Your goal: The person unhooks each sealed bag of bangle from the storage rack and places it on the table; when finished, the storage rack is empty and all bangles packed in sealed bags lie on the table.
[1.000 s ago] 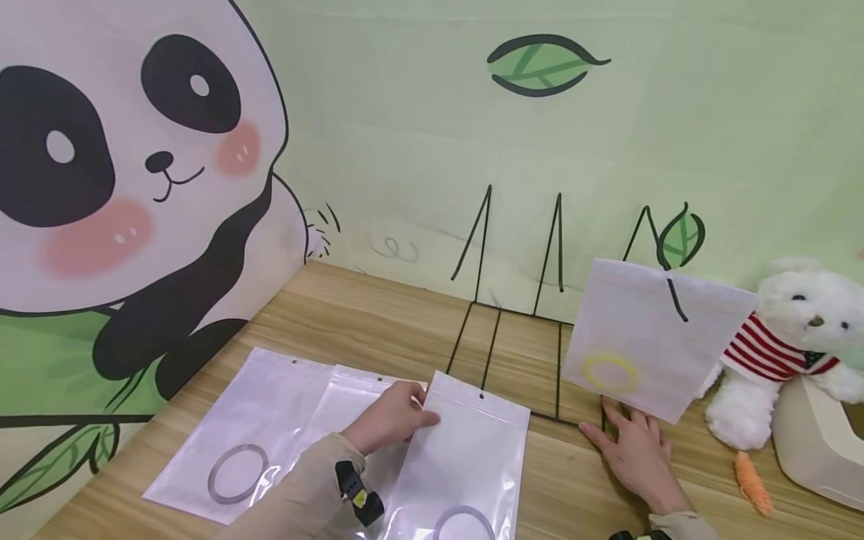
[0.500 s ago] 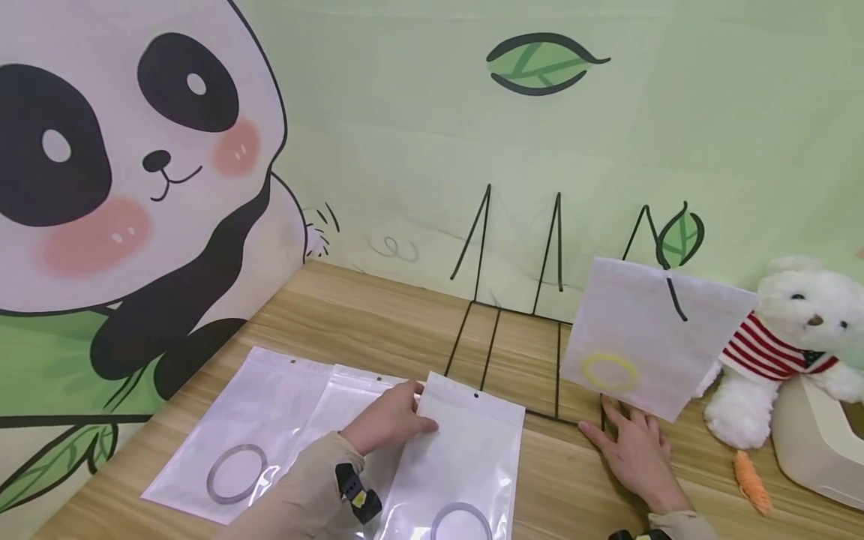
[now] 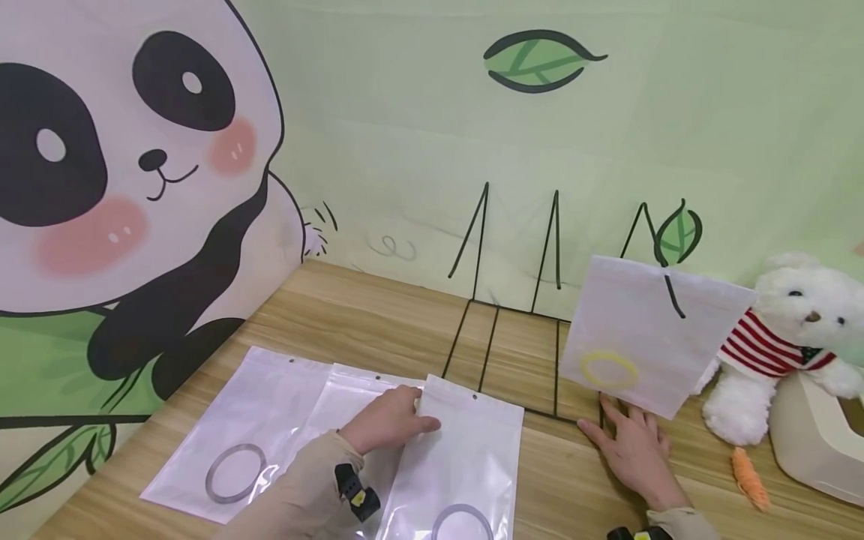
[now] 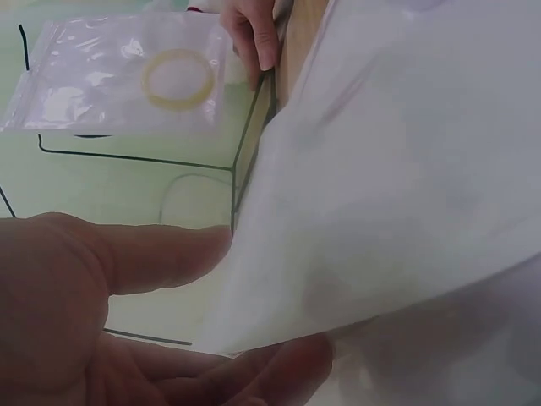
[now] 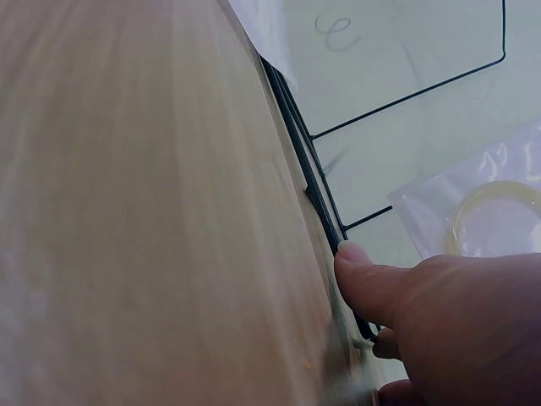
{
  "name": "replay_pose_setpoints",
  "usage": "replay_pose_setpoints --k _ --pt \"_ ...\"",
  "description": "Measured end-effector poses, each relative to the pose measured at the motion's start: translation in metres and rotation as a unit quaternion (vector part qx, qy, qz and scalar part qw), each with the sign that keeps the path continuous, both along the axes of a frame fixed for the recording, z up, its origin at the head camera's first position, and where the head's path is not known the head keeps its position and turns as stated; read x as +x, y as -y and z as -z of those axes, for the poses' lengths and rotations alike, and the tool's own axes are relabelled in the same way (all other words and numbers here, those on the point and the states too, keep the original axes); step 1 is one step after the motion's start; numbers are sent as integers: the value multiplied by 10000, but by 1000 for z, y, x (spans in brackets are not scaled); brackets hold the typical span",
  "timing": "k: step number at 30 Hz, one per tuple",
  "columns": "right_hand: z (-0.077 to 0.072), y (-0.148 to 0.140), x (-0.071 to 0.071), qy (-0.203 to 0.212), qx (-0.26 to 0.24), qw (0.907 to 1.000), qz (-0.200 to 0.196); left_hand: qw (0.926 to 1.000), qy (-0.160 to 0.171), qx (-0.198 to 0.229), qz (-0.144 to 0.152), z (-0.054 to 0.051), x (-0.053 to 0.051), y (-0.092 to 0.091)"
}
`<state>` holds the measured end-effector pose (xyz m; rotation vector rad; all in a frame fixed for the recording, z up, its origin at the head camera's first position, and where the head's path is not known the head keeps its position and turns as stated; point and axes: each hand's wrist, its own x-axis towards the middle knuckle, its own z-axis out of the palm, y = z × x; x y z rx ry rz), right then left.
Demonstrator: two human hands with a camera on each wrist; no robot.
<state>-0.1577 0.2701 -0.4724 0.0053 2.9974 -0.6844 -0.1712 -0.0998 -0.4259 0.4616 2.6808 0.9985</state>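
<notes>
My left hand (image 3: pixel 391 420) pinches the left edge of the rightmost of three white-backed plastic bags (image 3: pixel 466 450) on the table. In the left wrist view the thumb lies on one side of that bag and fingers show below its edge. A grey ring (image 3: pixel 442 517) shows in it. The middle bag (image 3: pixel 347 386) is partly under my left arm; the left bag (image 3: pixel 283 390) also holds a grey ring (image 3: pixel 216 480). My right hand (image 3: pixel 637 454) rests at the front right of a black wire rack (image 3: pixel 556 375), thumb touching its base wire. A bag (image 3: pixel 661 337) with a yellow ring (image 3: pixel 610 370) hangs there.
A white teddy bear (image 3: pixel 742 397) in a striped shirt sits at the right, beside a beige container (image 3: pixel 810 442). A small orange object (image 3: pixel 751 480) lies in front. A panda-painted wall (image 3: pixel 378 112) stands behind the wooden table (image 3: pixel 351 300).
The bag in my left hand has shifted slightly left and its top edge sits a little lower. My right hand and the hanging bag stay in place.
</notes>
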Motion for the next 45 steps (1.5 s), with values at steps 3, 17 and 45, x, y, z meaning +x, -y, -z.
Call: replay_pose_setpoints --k 3,17,45 --pt "0 0 0 -17 -20 10000 10 10000 -70 -45 35 -1 -1 1" --pt "-1 1 1 32 -30 10000 20 9997 -84 -208 81 -3 1 1" --pt "-3 0 0 12 -44 10000 3 9878 -1289 -823 -289 -13 -55 -23"
